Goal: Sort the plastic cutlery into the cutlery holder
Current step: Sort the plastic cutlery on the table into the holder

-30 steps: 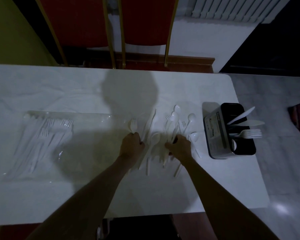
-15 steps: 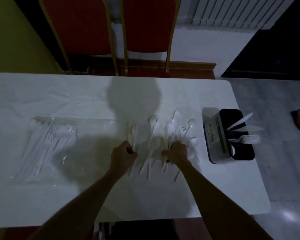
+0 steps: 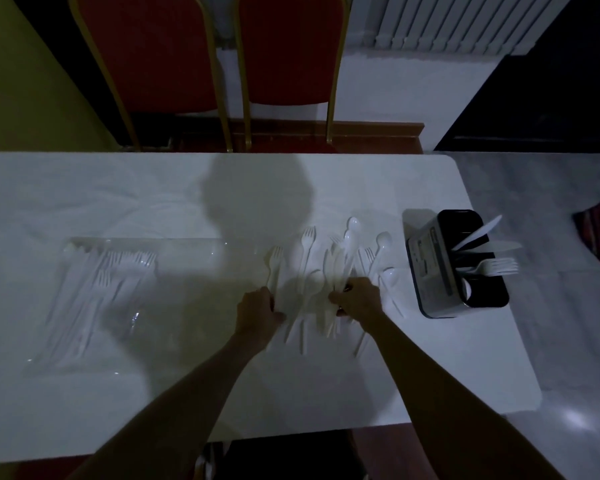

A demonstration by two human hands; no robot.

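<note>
Fingers of the left hand (image 3: 257,311) are curled round a fork (image 3: 275,263); those of the right hand (image 3: 359,299) are closed on plastic cutlery (image 3: 349,244) spread on the table (image 3: 153,188) just left of the cutlery holder (image 3: 428,268).

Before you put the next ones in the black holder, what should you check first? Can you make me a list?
1. Cutlery holder stands upright on the table: ok.
2. Room in the holder, only a few pieces stick out: ok.
3. Right hand grips handles in the loose pile: ok.
4. Those handles are all one kind: cannot tell, too dark.
5. Left hand holds the fork beside it: cannot tell.
</note>
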